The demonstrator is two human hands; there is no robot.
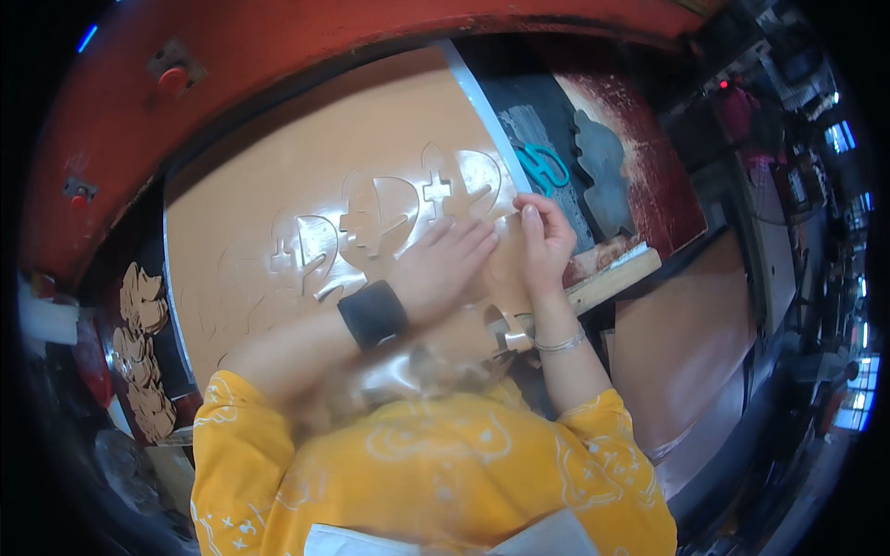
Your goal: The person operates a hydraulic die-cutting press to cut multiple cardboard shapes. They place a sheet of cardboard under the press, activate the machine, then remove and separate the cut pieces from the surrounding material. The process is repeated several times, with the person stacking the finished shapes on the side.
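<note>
A large tan sheet [306, 120] with a pale edge strip lies on the work surface before me, with several shapes cut through or scored into it. My left hand [447, 269] rests flat on the sheet below the cut shapes, its fingers stretched out and holding nothing. At the sheet's right edge, my right hand [549, 243] is closed, thumb and forefinger pinching the edge. A loosened, bent part of the sheet with cut openings hangs near my right wrist. The near edge, close to my body, is blurred.
Teal-handled scissors [541, 169] and a dark grey shaped plate [603, 174] lie right of the sheet, near a wooden strip [616, 280]. Piles of tan cut-outs [144, 301] sit at left. A red machine [306, 42] spans the far side. Brown sheets [686, 338] stand at right.
</note>
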